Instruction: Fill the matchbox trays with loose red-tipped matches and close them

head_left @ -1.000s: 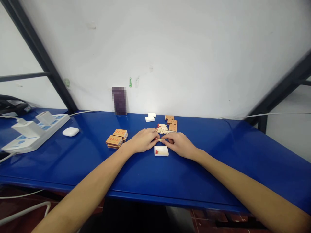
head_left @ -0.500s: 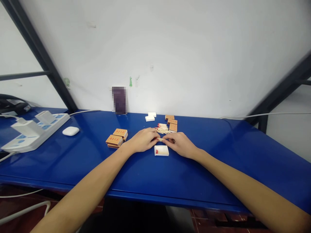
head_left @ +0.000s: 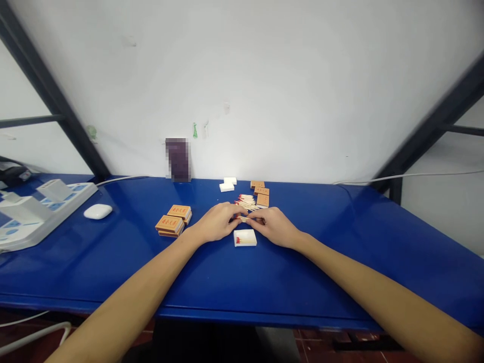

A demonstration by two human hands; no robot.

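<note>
My left hand [head_left: 218, 222] and my right hand [head_left: 273, 227] meet above a small white matchbox tray [head_left: 250, 237]. Between their fingertips they pinch a few matches [head_left: 242, 219], red heads toward the left hand. The tray lies on the blue table, with some red-headed matches along its near side. Just beyond my fingers spreads a loose pile of matches [head_left: 247, 201], partly hidden by the left hand. Close behind my right hand lie several orange matchbox sleeves [head_left: 262, 200]. Farther back sit two white trays [head_left: 227, 187].
Several orange matchboxes [head_left: 170, 223] are stacked left of my left hand. A white rounded case [head_left: 98, 212] and a white power strip [head_left: 71, 206] with plugged-in adapters lie farther left on the blue table [head_left: 212, 282]. A blurred dark card [head_left: 179, 160] leans on the wall.
The whole view has shifted slightly, so things appear a little farther left. Both hands remain at the matches above the tray, fingers moved only slightly.
</note>
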